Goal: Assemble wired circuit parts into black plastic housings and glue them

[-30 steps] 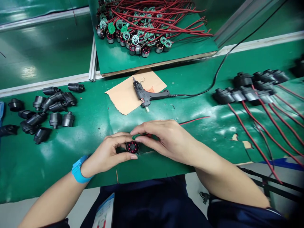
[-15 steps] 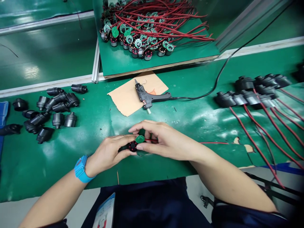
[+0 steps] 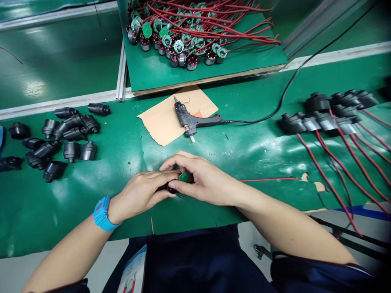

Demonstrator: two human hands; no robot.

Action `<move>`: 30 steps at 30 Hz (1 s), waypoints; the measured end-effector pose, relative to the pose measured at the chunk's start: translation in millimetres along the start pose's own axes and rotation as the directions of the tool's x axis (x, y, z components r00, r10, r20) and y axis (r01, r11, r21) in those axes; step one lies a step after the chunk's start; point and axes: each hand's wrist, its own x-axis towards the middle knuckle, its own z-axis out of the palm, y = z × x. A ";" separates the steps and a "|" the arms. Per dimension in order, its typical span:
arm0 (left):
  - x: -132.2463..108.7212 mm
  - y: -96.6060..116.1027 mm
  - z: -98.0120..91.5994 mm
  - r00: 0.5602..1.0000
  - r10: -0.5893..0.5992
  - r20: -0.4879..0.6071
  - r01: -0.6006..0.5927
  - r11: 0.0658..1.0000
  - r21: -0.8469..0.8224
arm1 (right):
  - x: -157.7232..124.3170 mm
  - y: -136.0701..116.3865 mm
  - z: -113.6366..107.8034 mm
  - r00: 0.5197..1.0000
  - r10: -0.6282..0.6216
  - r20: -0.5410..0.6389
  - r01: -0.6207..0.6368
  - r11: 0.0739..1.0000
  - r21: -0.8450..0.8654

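Observation:
My left hand (image 3: 137, 193) is closed around a black part (image 3: 162, 187), mostly hidden by its fingers, which looks like one of the black plastic housings. At its open end sits a small motor (image 3: 172, 189) with a green circuit board (image 3: 184, 177) on top. My right hand (image 3: 207, 179) curls over the motor and board, thumb on the motor's near side and fingers on the far side. A red wire (image 3: 269, 179) trails from under my right wrist to the right across the green bench. How far the motor sits inside the black part is hidden.
Loose black housings (image 3: 71, 151) lie on the left. A glue gun (image 3: 191, 120) rests on brown cardboard (image 3: 155, 122), its black cord (image 3: 284, 97) running right. Several motors with red wires (image 3: 192, 63) fill a raised shelf (image 3: 159, 79). Wired black housings (image 3: 317, 106) stand on the right.
My right hand has moved slightly left and closed further over the motor and board, covering more of them. My left hand stays around the black part. The view has shifted a little.

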 end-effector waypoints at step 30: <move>-6.5 14.4 -24.8 0.996 0.023 0.082 0.017 0.891 -0.453 | -12.2 -0.5 -17.2 0.755 -0.641 -0.138 0.417 0.633 -0.652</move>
